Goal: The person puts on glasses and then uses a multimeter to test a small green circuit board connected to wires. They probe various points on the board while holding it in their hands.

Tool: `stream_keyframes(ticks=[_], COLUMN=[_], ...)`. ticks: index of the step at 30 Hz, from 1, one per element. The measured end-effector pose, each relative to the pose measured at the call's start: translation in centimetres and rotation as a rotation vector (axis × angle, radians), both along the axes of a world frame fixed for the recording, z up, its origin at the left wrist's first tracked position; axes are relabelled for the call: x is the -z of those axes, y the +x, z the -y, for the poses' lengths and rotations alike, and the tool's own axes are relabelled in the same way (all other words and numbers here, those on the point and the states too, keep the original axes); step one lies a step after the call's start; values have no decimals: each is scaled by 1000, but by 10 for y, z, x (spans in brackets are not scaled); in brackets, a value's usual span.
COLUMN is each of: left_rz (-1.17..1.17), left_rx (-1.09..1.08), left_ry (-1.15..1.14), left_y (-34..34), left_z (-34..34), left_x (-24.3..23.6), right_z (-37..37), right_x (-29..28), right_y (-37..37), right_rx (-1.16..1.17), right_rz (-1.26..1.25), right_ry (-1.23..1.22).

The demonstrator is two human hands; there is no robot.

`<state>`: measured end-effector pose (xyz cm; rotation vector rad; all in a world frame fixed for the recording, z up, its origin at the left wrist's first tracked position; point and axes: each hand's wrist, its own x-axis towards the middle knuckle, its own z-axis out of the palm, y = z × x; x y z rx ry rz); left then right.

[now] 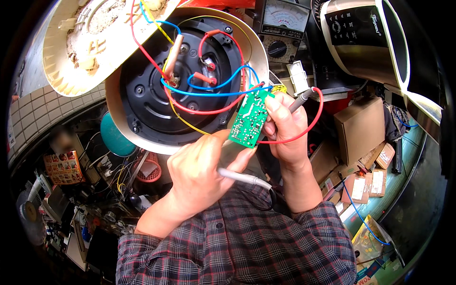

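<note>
Between my hands is a green circuit board [248,118], tilted, its side with solder joints and small parts facing up. My right hand [289,130] grips its right edge and also holds a grey test probe [300,100] with a red lead. At the lower left edge, my left hand [197,166] pinches the board, and a pale grey probe [243,178] with a dark lead passes through its fingers. Red, blue and yellow wires run toward the board from a black round appliance base [156,111] in a cream shell [114,102]. Both probe tips are hidden.
A cream plastic cover [71,52] leans at the upper left. An analog multimeter [283,31] stands at the back, near a white appliance with a black control panel [356,28]. Cardboard boxes [358,130] lie right; a teal round stool [115,135] and red basket [148,168] are left.
</note>
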<state>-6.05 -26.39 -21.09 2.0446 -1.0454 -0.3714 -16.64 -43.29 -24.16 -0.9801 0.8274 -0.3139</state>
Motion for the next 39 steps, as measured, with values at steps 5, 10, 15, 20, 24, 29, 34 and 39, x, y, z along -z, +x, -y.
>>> stream_keyframes(ticks=[5,10,15,20,24,29,34,39], left_rz=[8,8,21,32,36,43,0,-105], left_rx=[-6,11,4,11,18,21,6,43], left_ry=[6,82,73,77,101,131,200,2], left_y=[-1,0,-1,-1,-2,-1,0,-17], left_z=[0,0,0,-1,-2,-4,-15,-46], left_x=[-1,-7,-7,-6,-7,-8,-20,-20], right_z=[-1,0,2,1,1,-3,-5,-19], right_x=[-1,3,4,5,7,3,5,7], right_y=[1,-1,-3,-2,-3,-5,-28,-69], right_rx=[9,3,-22,-18,-36,-74,-108,-279], right_rz=[2,27,27,28,35,63,20,71], right_ry=[1,-2,7,2,-4,-121,-247,-721])
